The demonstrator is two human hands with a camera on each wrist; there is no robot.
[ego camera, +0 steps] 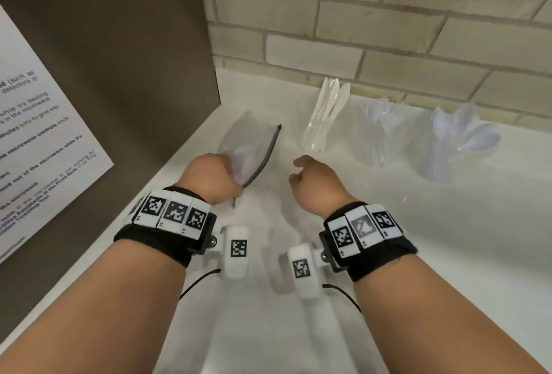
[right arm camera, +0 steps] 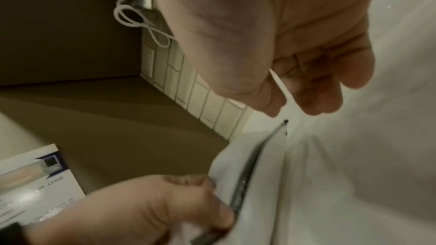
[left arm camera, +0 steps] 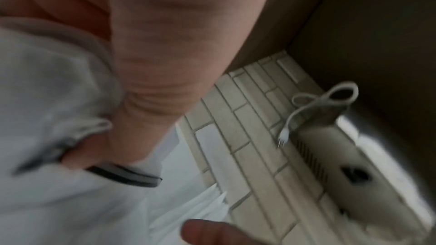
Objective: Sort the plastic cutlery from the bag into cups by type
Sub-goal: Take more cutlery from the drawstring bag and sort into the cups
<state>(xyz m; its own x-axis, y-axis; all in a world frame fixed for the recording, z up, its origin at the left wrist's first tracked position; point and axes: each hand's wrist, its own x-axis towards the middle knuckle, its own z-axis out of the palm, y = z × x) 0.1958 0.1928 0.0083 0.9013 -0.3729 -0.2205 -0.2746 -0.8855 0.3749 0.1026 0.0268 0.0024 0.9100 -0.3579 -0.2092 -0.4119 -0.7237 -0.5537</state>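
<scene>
Two forearms enter from 6 o'clock, each with a black wristband carrying square markers. Left hand, at 9 o'clock of centre, is clenched on the near edge of the bag; the right wrist view shows its fingers curled over the dark zipper strip. The bag, clear plastic, lies on the white counter and extends toward 12 o'clock from the hand; pale cutlery shows faintly inside. Right hand, just beside the bag at 3 o'clock, holds nothing, its fingers loosely bent above the counter. Three clear cups stand in a row along the tiled wall: knife cup at 12 o'clock with white knives upright, fork cup at 1 o'clock, spoon cup at 2 o'clock. A brown panel with a printed notice stands at 9 o'clock.
</scene>
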